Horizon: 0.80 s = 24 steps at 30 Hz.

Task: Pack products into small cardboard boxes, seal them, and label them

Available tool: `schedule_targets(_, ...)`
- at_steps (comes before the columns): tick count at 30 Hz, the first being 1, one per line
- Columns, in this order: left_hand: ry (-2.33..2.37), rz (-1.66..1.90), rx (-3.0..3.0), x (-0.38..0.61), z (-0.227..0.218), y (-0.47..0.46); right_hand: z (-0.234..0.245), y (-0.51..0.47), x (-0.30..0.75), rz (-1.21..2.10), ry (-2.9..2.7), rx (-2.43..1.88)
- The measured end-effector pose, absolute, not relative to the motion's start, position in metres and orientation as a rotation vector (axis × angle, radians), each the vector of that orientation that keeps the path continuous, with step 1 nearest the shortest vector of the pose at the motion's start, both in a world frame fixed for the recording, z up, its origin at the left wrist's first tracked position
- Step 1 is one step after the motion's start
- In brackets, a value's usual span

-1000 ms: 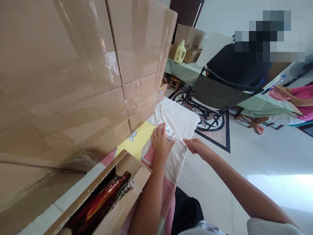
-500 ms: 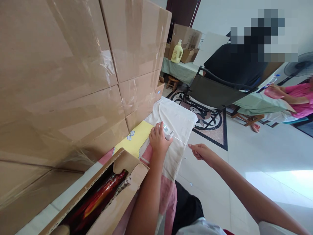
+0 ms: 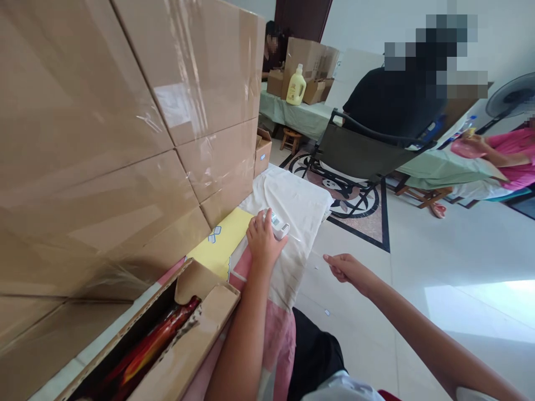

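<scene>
My left hand [image 3: 264,239] is closed over a small white handheld device [image 3: 279,227] with a little grey display, resting on the cloth-covered table [image 3: 292,195]. A thin white cord [image 3: 295,238] comes out of the device's near right end. My right hand [image 3: 345,267] is raised over the floor to the right of the table edge, thumb and finger pinched in line with the cord. Against the pale floor, the cord's stretch near the fingertips is too faint to follow.
Taped cardboard boxes [image 3: 125,167] stack high on the left. An opened carton [image 3: 213,317] with a shiny red-and-black item [image 3: 146,356] sits beside my left forearm. Ahead are a person in a black top on a chair [image 3: 359,156], a yellow jug [image 3: 296,86] and a person in pink [image 3: 514,156].
My view has turned slightly, shifting the boxes left. The gap between my right hand and the device has widened a little. The cord, clear up to the fingertips before, is fainter now.
</scene>
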<state>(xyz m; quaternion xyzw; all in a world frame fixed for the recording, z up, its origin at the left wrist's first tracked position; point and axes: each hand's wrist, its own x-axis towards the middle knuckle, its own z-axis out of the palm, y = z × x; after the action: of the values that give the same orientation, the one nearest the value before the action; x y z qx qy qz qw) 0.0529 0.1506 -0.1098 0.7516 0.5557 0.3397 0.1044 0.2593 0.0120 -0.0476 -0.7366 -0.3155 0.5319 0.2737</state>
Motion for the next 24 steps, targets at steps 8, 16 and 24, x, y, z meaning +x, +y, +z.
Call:
schedule_targets(8,1.371,1.159,2.032,0.05,-0.112,0.156,-0.071,0.008,0.267,1.409,-0.878,-1.948)
schedule_targets(16,1.443,1.189,1.935,0.061,-0.121,0.168,-0.105,0.002,0.256,1.248,-0.99,-2.008)
schedule_targets(24,1.394,1.287,1.843,0.062,-0.127,0.169,-0.125,-0.001,0.251,1.26,-0.991,-1.914)
